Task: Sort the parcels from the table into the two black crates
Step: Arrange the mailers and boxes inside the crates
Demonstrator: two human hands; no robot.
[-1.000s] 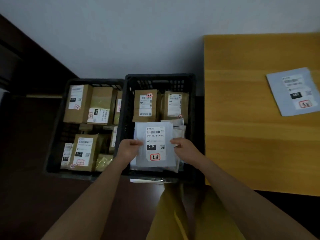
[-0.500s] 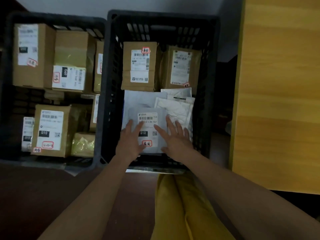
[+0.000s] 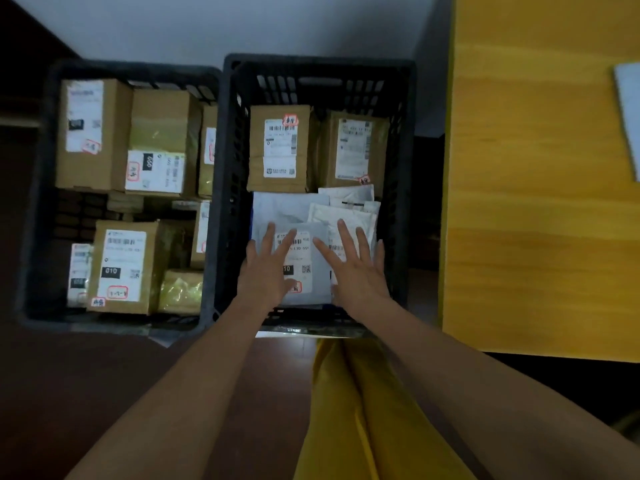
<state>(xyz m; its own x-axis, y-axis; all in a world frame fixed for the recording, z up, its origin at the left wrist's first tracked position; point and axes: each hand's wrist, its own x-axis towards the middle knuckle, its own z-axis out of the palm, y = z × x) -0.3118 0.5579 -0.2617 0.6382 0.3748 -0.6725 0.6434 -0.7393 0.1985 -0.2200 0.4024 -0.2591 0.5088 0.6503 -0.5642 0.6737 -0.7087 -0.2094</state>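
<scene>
Dark floor is seen under two black crates, the right crate (image 3: pixel 318 69) taken as landmark. Inside it, at its near end, a grey mailer (image 3: pixel 304 268) is pressed flat by the left hand (image 3: pixel 265 271) and the right hand (image 3: pixel 356 268), fingers straight and spread, nothing gripped. Its label is partly hidden by the fingers; "10" and "130" can be read. Beyond it two brown boxes (image 3: pixel 280 147) are stood. Left of it, the left crate (image 3: pixel 38 188) is filled with boxes, one marked "010". Right of it, a pale parcel (image 3: pixel 628 116) is cut off on the counter (image 3: pixel 526 202).

Two bare forearms without sleeves, left hand (image 3: pixel 265 271), right hand (image 3: pixel 358 268), bright yellow trousers (image 3: pixel 363 410)
</scene>
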